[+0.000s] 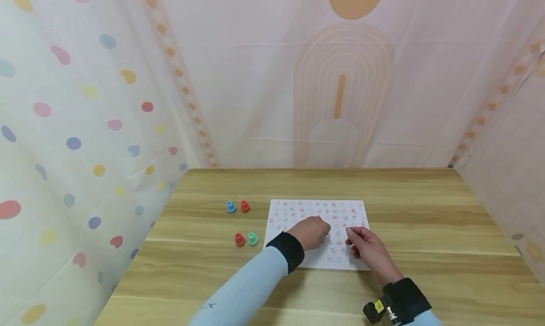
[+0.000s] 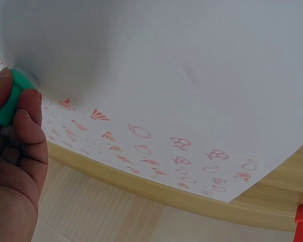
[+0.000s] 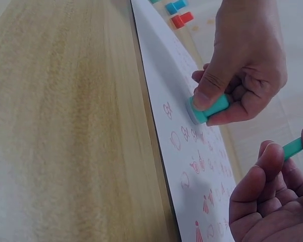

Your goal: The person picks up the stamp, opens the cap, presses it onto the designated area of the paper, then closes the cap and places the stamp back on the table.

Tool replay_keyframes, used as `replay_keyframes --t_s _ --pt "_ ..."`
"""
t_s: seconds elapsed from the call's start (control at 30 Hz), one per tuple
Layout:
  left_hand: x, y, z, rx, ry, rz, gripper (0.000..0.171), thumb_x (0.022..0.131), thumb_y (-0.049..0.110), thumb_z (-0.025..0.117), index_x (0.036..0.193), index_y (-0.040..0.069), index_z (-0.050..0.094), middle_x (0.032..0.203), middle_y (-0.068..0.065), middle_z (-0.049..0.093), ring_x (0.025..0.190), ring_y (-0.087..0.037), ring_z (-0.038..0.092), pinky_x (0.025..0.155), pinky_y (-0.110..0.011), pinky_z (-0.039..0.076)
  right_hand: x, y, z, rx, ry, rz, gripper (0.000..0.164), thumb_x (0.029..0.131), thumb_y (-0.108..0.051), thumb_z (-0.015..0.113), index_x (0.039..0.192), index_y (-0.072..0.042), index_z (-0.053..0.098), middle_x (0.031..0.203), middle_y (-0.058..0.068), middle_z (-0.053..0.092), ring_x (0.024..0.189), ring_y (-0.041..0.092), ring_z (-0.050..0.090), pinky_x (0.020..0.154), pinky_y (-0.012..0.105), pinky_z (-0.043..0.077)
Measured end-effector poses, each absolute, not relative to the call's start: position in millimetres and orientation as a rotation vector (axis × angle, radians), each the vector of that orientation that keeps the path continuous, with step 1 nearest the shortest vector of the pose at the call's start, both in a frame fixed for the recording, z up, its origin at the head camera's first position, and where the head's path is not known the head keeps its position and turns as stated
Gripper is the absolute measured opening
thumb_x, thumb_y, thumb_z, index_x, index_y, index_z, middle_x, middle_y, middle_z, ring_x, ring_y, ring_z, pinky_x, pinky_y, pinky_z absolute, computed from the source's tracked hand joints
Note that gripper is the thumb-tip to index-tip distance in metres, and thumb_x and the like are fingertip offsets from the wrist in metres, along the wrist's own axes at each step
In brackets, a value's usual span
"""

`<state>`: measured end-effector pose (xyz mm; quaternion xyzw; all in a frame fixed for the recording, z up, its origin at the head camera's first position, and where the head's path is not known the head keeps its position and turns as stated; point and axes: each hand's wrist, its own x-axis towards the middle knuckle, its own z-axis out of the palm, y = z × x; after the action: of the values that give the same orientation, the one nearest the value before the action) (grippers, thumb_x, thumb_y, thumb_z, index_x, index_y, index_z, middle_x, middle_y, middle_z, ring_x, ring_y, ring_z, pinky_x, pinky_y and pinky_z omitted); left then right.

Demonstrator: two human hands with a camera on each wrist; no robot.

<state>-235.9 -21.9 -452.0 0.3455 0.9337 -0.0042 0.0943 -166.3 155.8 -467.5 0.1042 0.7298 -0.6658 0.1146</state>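
My left hand [image 1: 312, 232] pinches a green stamp [image 3: 219, 106] between thumb and fingers. In the right wrist view the stamp's pale end is at the surface of the white paper [image 1: 315, 259]; whether it touches, I cannot tell. Rows of small red printed figures cover much of the sheet. Over the sheet's right edge, my right hand [image 1: 371, 250] pinches a small green piece [image 3: 293, 148] that looks like a stamp cap, partly hidden by the fingers.
Left of the paper on the wooden table [image 1: 179, 278] stand a blue stamp [image 1: 231, 207], a red stamp [image 1: 244, 206], another red stamp [image 1: 240, 240] and a green stamp [image 1: 253, 239]. Patterned curtains [image 1: 255, 80] hang behind the table and along its sides.
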Motion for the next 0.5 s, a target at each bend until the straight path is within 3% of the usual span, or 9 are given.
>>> replay_keyframes --t_s 0.5 --pt "-237.0 -21.4 -448.9 1.038 2.770 -0.031 0.008 0.094 0.010 0.068 0.102 0.013 0.071 0.091 0.001 0.070 0.074 -0.008 0.057 0.076 -0.021 0.050 -166.7 156.7 -468.8 0.305 2.144 -1.953 0.036 0.106 -0.026 0.049 0.127 0.002 0.052 0.101 0.010 0.057 0.084 0.022 0.049 0.071 0.029 0.044"
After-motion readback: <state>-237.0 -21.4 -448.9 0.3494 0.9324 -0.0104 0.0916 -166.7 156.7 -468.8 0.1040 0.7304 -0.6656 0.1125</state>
